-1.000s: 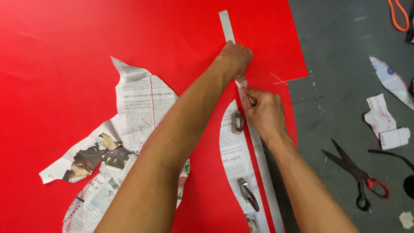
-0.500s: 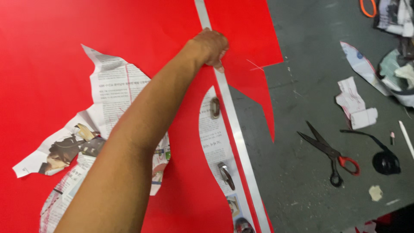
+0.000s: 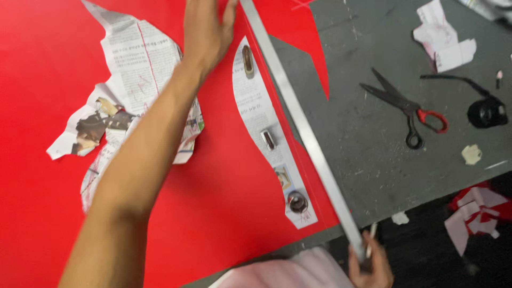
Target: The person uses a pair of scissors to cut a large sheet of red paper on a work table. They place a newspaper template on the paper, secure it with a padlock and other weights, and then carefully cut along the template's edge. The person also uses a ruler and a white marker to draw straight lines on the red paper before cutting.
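- Grey, scuffed worktable (image 3: 373, 154) fills the right of the view, and a large sheet of red fabric (image 3: 224, 202) covers its left part.
- Your left hand (image 3: 205, 32) lies far up on the red fabric, palm down with fingers spread flat, just left of the far stretch of a long, flat metal ruler (image 3: 298, 122).
- Your right hand (image 3: 369, 264) sits at the near edge, fingers closed around the near end of the ruler together with a thin pale stick, perhaps chalk or a pencil; you cannot tell which.
- The ruler runs diagonally from the far middle to the near right, along the right edge of the fabric.
- A narrow curved newspaper pattern piece (image 3: 269, 138) lies on the fabric just left of the ruler, with three small metal weights (image 3: 297, 201) on it.
- A bigger, ragged newspaper pattern piece (image 3: 130, 74) lies further left, partly under your left forearm.
- Black scissors with red handle (image 3: 408, 106) rest on the bare table to the right, well apart from the ruler.
- Crumpled white paper scraps (image 3: 442, 37) lie far right, and a small black round object (image 3: 486, 112) sits beside the scissors.
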